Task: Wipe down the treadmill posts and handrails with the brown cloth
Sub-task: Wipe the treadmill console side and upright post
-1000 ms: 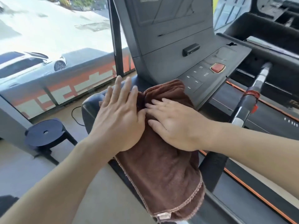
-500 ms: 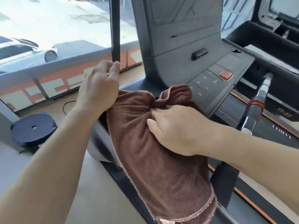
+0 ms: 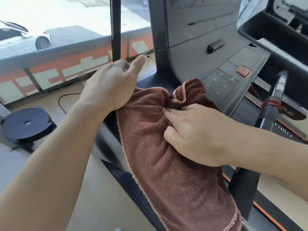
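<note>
The treadmill console [image 3: 208,47] is seen ahead. The brown cloth [image 3: 166,164] is draped over the treadmill's left handrail. Its upper left edge is gripped by the left hand [image 3: 111,85], fingers curled. It is pressed by the right hand [image 3: 195,135], fingers straight and together.

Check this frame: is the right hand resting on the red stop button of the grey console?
No, the right hand presses on the brown terry cloth; the red button sits untouched.

left hand [image 3: 111,84] curled, right hand [image 3: 196,134] flat, fingers extended
</note>
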{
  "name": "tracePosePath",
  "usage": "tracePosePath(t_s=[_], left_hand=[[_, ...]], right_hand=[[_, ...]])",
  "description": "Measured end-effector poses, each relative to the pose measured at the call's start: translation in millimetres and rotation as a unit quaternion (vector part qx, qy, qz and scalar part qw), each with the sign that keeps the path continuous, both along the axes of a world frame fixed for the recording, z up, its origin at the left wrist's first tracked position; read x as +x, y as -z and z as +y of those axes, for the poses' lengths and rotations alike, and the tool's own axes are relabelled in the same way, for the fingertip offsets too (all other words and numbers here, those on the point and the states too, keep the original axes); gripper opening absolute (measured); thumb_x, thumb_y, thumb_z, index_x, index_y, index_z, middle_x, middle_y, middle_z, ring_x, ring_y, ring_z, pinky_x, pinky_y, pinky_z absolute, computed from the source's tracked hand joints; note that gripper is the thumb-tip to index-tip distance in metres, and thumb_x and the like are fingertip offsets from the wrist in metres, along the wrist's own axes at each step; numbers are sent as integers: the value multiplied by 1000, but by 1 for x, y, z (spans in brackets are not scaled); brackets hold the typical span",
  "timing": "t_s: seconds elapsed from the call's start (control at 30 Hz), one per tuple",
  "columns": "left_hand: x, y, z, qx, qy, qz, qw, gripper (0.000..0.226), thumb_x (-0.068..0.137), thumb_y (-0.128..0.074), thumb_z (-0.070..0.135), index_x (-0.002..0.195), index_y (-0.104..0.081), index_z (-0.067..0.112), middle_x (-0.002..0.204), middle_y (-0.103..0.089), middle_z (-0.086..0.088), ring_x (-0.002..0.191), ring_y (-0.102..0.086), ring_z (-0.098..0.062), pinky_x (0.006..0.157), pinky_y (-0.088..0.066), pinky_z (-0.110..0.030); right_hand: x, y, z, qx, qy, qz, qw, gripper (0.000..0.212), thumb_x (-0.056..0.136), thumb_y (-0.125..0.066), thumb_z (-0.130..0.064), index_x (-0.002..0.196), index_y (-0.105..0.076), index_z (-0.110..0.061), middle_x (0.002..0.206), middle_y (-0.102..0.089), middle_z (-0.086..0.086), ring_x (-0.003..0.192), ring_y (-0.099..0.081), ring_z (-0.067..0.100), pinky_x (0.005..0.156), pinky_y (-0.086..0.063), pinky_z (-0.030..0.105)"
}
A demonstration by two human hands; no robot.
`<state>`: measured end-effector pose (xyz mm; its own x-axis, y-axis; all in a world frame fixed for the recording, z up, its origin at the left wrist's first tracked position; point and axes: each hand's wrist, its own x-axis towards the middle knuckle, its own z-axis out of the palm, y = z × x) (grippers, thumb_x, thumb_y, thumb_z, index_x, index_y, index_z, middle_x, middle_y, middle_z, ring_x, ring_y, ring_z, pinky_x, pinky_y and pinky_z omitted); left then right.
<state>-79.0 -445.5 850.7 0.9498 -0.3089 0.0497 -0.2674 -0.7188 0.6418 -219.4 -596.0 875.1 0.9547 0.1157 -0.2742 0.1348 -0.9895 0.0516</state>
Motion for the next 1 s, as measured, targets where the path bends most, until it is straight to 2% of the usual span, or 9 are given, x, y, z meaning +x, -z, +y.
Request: tracePosePath(t_s=[0.07,0.17,0.3,0.4,0.47,0.5,0.6,0.8,1.0], left_hand=[[0,1,0,-18,-5,-1,1000,62,98,-18,76,86,-54,26,97,-58,2,98,-51,-22,83,-35,-38],[-1,-1,-2,-25,-2,10,1000,71,97,-18,77,116,-65,28,127,-63,-4,111,-52,-21,89,-33,-36],[0,0,-1,-12,4,13,1000,72,98,-16,76,127,-63,30,139,-60,-2,118,-50,-21,90,-30,-36],[1,2,-2,-20,5,3,1000,71,101,-17,71,126,-64,25,124,-63,-4,102,-42,-16,88,-30,-36],[3,4,-2,-27,1,-3,1000,67,103,-18,68,122,-64,23,110,-57,-1,100,-42,-17,87,-31,-36],[4,4,-2,-32,0,-4,999,65,103,-18,67,116,-64,23,106,-54,1,100,-43,-18,87,-32,-37],[5,4,-1,-43,-7,-5,999,56,103,-19,67,102,-58,26,105,-52,2,102,-45,-20,89,-36,-41],[4,4,0,-45,-11,-1,999,48,104,-20,63,106,-53,28,108,-54,-1,107,-49,-24,89,-37,-42],[4,2,2,-87,-5,32,996,59,104,-18,66,135,-54,31,139,-58,-1,132,-47,-25,93,-31,-37]], right_hand=[[1,-5,-3,122,17,27,992,58,93,-26,-43,138,-54,-22,147,-54,-6,142,-41,13,121,-30,37],[-4,-14,-13,223,38,52,973,46,89,-35,-38,120,-66,-25,126,-66,-17,126,-54,3,110,-39,29],[-9,-27,-21,112,46,-5,993,35,88,-32,-38,79,-61,-21,69,-61,-5,73,-59,17,73,-45,37],[-20,-12,-9,44,23,-37,998,50,97,-20,-48,107,-66,-30,105,-70,-8,106,-61,18,97,-44,39],[-27,3,2,104,39,-28,993,72,100,-9,-60,157,-37,-26,160,-39,-13,149,-23,1,124,-11,27],[-29,10,5,121,46,-31,991,77,99,-6,-63,165,-17,-24,168,-16,-18,152,4,-8,124,7,19],[-32,18,8,140,71,-58,986,76,99,-7,-64,165,-3,-27,155,12,-29,139,34,-17,115,22,12],[-29,20,11,122,61,-67,988,76,97,-3,-64,165,3,-28,162,15,-25,150,27,-4,124,16,25],[1,23,15,144,44,-66,986,77,99,-8,-64,165,3,-27,170,13,-17,152,25,-1,128,8,36]])
